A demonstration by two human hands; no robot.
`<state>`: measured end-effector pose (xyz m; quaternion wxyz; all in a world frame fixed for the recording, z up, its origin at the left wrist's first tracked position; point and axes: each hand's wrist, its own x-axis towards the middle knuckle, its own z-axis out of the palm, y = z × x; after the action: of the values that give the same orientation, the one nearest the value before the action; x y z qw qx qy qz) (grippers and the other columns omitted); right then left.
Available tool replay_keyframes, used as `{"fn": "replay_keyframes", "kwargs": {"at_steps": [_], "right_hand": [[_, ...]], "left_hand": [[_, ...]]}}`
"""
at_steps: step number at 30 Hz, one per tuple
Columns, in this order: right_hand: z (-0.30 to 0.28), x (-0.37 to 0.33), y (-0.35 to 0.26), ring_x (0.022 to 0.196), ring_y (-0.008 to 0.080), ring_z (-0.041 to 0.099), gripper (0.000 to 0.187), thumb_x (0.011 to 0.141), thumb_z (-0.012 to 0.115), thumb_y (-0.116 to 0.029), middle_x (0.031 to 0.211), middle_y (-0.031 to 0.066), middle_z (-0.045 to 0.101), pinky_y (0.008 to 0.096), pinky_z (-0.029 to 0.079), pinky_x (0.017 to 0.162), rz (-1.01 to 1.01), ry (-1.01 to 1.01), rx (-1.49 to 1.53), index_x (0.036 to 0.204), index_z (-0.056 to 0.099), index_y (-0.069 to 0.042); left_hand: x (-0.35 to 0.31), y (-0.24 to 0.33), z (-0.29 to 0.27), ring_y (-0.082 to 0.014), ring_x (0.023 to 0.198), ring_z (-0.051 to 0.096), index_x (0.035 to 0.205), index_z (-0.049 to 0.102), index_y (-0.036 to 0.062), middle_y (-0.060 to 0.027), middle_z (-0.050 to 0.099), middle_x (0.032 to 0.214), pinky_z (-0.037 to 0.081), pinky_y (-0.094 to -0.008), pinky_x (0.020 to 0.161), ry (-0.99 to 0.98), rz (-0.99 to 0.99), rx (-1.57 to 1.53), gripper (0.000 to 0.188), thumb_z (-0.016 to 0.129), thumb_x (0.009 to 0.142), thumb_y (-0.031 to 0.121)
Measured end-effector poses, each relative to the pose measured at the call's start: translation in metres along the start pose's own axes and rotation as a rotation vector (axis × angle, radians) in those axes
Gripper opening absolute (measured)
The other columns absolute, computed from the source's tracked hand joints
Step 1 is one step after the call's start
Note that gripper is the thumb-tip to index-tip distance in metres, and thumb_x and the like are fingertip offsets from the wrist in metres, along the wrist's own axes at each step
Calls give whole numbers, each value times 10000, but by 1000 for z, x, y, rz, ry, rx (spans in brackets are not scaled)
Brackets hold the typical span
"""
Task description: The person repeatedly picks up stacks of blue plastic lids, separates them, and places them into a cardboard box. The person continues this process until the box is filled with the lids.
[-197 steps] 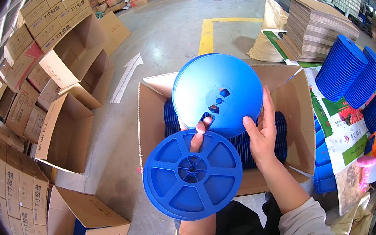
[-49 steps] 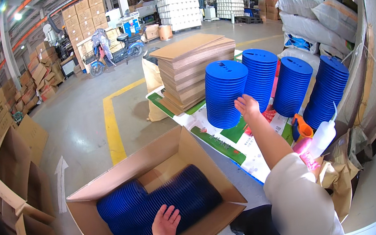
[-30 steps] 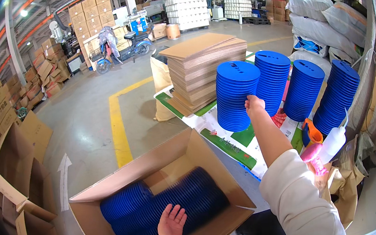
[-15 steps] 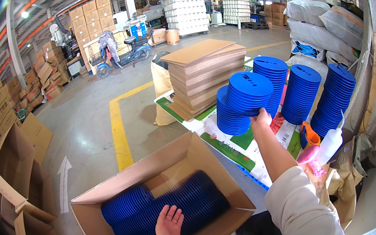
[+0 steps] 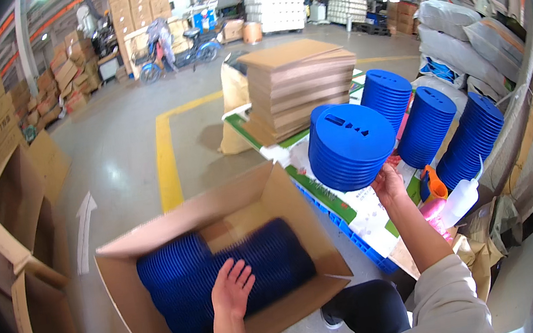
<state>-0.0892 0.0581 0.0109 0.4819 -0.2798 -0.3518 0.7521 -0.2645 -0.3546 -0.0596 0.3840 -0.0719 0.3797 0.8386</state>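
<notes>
My right hand (image 5: 388, 183) grips a short stack of round blue plastic discs (image 5: 351, 139) from beneath its right side; the fingertips are hidden under it. The top disc has cut-out slots, and the stack is upright, slightly tilted. Over the open cardboard box (image 5: 175, 211) at the lower left, my left hand (image 5: 233, 287) hovers with fingers spread, holding nothing. Inside that box, rows of the same blue discs (image 5: 170, 258) lie on their edges. Several tall disc stacks stand on the table to the right, among them a middle stack (image 5: 426, 125) and a right one (image 5: 472, 138).
A pile of flat cardboard sheets (image 5: 304, 92) stands on the table's far end. Beside the right stacks are an orange tape dispenser (image 5: 433, 184) and a white squeeze bottle (image 5: 462, 201). Open cartons (image 5: 16, 217) line the left; grey sacks (image 5: 458, 43) are heaped at the back right.
My right hand has lifted the disc stack off the discs under it and brought it nearer to me. My left hand stays open over the box. The view has shifted slightly.
</notes>
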Motion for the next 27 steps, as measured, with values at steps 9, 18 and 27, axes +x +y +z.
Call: {"fn": "replay_keyframes", "kwargs": {"at_steps": [9,18,27], "right_hand": [[37,-148,101,952,186,658,337,950,580,-184,1132,94,635,322,574,793,563,-326,-125,1241,527,-22],[46,-186,203,744,117,627,156,916,620,-140,900,18,660,236,516,614,844,-545,-327,1066,626,-96],[110,-176,244,670,81,581,62,927,609,-145,801,-19,628,227,487,619,764,-709,-491,964,623,-98]], "left_hand": [[-30,35,9,-354,1280,426,1546,145,161,-184,412,1423,325,-554,1061,-112,-145,188,847,452,918,638],[-80,58,-62,-314,1312,377,1549,116,268,-106,382,1451,346,-623,993,-90,-184,259,970,687,809,525],[-64,30,-110,-297,1166,492,1361,370,158,-93,470,1318,416,-537,973,-17,-129,-129,685,646,738,84]]}}
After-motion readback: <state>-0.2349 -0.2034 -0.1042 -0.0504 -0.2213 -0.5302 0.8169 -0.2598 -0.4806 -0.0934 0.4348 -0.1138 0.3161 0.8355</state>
